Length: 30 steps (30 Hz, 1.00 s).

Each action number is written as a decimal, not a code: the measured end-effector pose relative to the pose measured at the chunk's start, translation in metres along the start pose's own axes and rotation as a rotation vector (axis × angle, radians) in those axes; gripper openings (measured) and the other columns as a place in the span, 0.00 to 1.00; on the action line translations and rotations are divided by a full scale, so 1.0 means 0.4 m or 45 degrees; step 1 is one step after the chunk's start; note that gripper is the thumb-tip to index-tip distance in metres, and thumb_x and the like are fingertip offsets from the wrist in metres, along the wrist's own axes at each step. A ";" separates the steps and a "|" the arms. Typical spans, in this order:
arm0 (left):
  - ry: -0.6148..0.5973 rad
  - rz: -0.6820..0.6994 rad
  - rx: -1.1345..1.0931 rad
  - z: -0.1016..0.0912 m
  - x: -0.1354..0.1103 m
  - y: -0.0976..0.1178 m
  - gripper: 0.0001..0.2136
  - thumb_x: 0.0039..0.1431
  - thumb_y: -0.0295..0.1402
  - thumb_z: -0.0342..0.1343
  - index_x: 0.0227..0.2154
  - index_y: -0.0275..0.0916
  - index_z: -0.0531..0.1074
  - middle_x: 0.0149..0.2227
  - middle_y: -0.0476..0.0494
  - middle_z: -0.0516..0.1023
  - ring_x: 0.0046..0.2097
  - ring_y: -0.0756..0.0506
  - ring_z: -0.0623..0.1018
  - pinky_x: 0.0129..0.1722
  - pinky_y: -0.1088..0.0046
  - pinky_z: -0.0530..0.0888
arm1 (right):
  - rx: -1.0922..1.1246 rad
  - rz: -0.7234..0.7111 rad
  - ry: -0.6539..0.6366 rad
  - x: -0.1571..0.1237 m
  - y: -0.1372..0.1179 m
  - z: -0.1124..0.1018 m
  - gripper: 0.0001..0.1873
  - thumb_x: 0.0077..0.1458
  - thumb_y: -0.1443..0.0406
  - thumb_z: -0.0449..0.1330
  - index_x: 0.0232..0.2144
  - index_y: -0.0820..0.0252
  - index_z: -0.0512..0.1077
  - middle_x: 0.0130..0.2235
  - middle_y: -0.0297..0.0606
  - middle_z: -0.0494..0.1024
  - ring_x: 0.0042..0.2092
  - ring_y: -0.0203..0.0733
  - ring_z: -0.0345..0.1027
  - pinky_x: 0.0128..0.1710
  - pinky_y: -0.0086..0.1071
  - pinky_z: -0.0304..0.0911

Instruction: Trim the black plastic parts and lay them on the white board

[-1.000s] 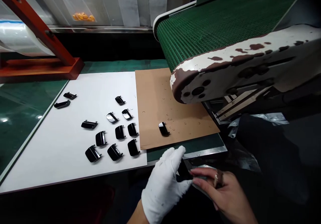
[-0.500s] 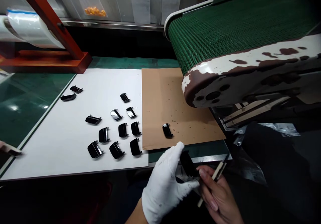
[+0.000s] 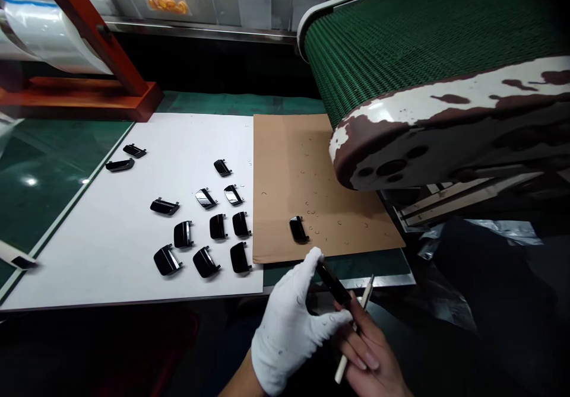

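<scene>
A glossy black plastic part (image 3: 333, 282) is held in front of the table's edge. My left hand (image 3: 291, 326), in a white glove, grips it between thumb and fingers, the fingertips at its upper end. My bare right hand (image 3: 367, 349) has its fingertips at the part's lower end. A slim cream pen-like tool (image 3: 342, 368) is clasped in the right hand, its pointed end upward; its exact kind is unclear. Beyond the hands, a similar black part (image 3: 298, 229) lies on the brown cardboard (image 3: 285, 153), among small dark curled shavings.
Several more black parts (image 3: 217, 226) lie on the white sheet (image 3: 111, 266) to the left. A green conveyor belt (image 3: 401, 47) overhangs the cardboard at right. Behind left stands a red-orange frame (image 3: 80, 106) beside a clear film roll (image 3: 48, 35). Dark plastic bagging (image 3: 472, 278) hangs at right.
The held black part has turned from showing its broad face to a narrower edge. My right hand has shifted left and the cream tool points more steeply upward. The view has moved slightly.
</scene>
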<state>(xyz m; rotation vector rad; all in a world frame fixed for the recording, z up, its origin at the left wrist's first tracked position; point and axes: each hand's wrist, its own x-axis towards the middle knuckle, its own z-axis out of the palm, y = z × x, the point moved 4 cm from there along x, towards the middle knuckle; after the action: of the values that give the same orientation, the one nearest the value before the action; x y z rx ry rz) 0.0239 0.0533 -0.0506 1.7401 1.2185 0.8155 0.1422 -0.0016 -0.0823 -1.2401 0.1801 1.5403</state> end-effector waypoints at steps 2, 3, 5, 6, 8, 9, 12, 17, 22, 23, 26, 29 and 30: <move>-0.006 -0.005 -0.004 -0.001 0.000 -0.003 0.39 0.47 0.38 0.68 0.61 0.35 0.56 0.52 0.36 0.74 0.53 0.39 0.75 0.53 0.65 0.73 | -0.008 -0.052 -0.006 0.001 -0.002 -0.004 0.19 0.22 0.57 0.77 0.17 0.58 0.75 0.14 0.25 0.72 0.10 0.15 0.35 0.08 0.14 0.37; -0.009 -0.006 -0.012 -0.002 -0.001 -0.003 0.39 0.48 0.40 0.67 0.61 0.36 0.56 0.52 0.36 0.74 0.52 0.39 0.75 0.52 0.64 0.73 | -0.022 -0.085 -0.014 0.001 -0.004 -0.006 0.19 0.24 0.57 0.77 0.17 0.58 0.75 0.13 0.23 0.68 0.10 0.15 0.36 0.09 0.14 0.37; -0.013 0.001 -0.035 -0.004 -0.001 -0.004 0.39 0.50 0.45 0.65 0.61 0.37 0.56 0.51 0.37 0.74 0.52 0.39 0.75 0.51 0.65 0.73 | -0.069 -0.148 -0.042 -0.001 -0.009 -0.008 0.18 0.28 0.56 0.76 0.19 0.59 0.75 0.10 0.21 0.63 0.10 0.16 0.37 0.09 0.15 0.37; -0.014 0.008 -0.047 -0.005 -0.002 -0.004 0.39 0.50 0.47 0.64 0.61 0.37 0.55 0.51 0.37 0.74 0.51 0.39 0.76 0.51 0.65 0.74 | -0.099 -0.179 -0.058 -0.002 -0.012 -0.008 0.17 0.30 0.56 0.75 0.20 0.59 0.75 0.09 0.21 0.61 0.10 0.17 0.38 0.09 0.15 0.38; -0.012 0.025 -0.058 -0.007 -0.004 -0.004 0.40 0.50 0.49 0.63 0.61 0.37 0.55 0.51 0.37 0.74 0.50 0.40 0.76 0.50 0.66 0.74 | -0.162 -0.238 -0.082 -0.006 -0.018 -0.009 0.17 0.34 0.55 0.74 0.21 0.60 0.76 0.07 0.20 0.57 0.10 0.18 0.38 0.10 0.16 0.39; -0.010 0.032 -0.054 -0.008 -0.005 -0.005 0.40 0.50 0.49 0.62 0.61 0.37 0.55 0.51 0.37 0.75 0.50 0.40 0.77 0.49 0.67 0.74 | -0.193 -0.270 -0.091 -0.007 -0.021 -0.010 0.17 0.35 0.55 0.74 0.22 0.60 0.76 0.07 0.20 0.56 0.10 0.18 0.39 0.11 0.16 0.41; 0.004 0.058 -0.025 -0.010 -0.011 -0.004 0.39 0.51 0.50 0.62 0.61 0.37 0.55 0.49 0.37 0.75 0.48 0.40 0.77 0.48 0.66 0.75 | -0.290 -0.347 -0.110 -0.008 -0.026 -0.018 0.17 0.38 0.54 0.72 0.24 0.60 0.76 0.05 0.20 0.55 0.10 0.20 0.40 0.12 0.17 0.43; 0.001 0.130 0.018 -0.015 -0.018 0.005 0.37 0.52 0.50 0.61 0.61 0.37 0.57 0.50 0.36 0.75 0.50 0.40 0.76 0.50 0.67 0.74 | -0.437 -0.464 -0.116 -0.009 -0.028 -0.035 0.15 0.43 0.54 0.70 0.28 0.59 0.77 0.06 0.21 0.57 0.10 0.22 0.43 0.12 0.18 0.43; -0.026 0.228 0.003 -0.023 -0.014 0.025 0.33 0.54 0.51 0.57 0.59 0.41 0.59 0.52 0.41 0.75 0.51 0.42 0.75 0.52 0.68 0.72 | -0.580 -0.595 -0.086 -0.018 -0.033 -0.042 0.12 0.45 0.56 0.69 0.28 0.58 0.77 0.07 0.23 0.61 0.10 0.23 0.48 0.11 0.19 0.44; -0.033 0.239 0.004 -0.025 -0.013 0.029 0.32 0.55 0.51 0.57 0.58 0.42 0.60 0.52 0.42 0.75 0.51 0.42 0.75 0.52 0.69 0.72 | -0.609 -0.626 -0.080 -0.019 -0.035 -0.042 0.12 0.45 0.57 0.69 0.28 0.58 0.77 0.08 0.24 0.62 0.10 0.24 0.49 0.11 0.19 0.45; -0.041 0.259 0.026 -0.027 -0.015 0.037 0.30 0.55 0.50 0.57 0.57 0.42 0.61 0.51 0.42 0.75 0.51 0.42 0.75 0.52 0.68 0.72 | -0.687 -0.714 -0.071 -0.024 -0.040 -0.042 0.10 0.45 0.59 0.69 0.28 0.57 0.78 0.10 0.25 0.65 0.10 0.26 0.54 0.10 0.20 0.47; -0.033 0.276 0.065 -0.026 -0.021 0.036 0.30 0.56 0.49 0.58 0.58 0.41 0.60 0.51 0.40 0.75 0.51 0.41 0.75 0.52 0.67 0.73 | -0.746 -0.795 -0.087 -0.029 -0.045 -0.042 0.08 0.45 0.59 0.69 0.27 0.56 0.78 0.14 0.29 0.71 0.10 0.27 0.56 0.10 0.21 0.50; -0.026 0.291 0.084 -0.025 -0.024 0.034 0.30 0.56 0.48 0.58 0.58 0.40 0.60 0.51 0.39 0.75 0.51 0.41 0.75 0.52 0.67 0.73 | -0.765 -0.818 -0.092 -0.029 -0.047 -0.042 0.07 0.45 0.60 0.69 0.27 0.56 0.78 0.18 0.31 0.75 0.10 0.27 0.57 0.09 0.21 0.50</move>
<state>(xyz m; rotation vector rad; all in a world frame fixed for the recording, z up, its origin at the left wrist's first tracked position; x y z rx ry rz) 0.0177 0.0443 -0.0344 1.9618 1.0560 0.8960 0.1653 -0.0129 -0.0718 -1.4999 -0.7156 1.0854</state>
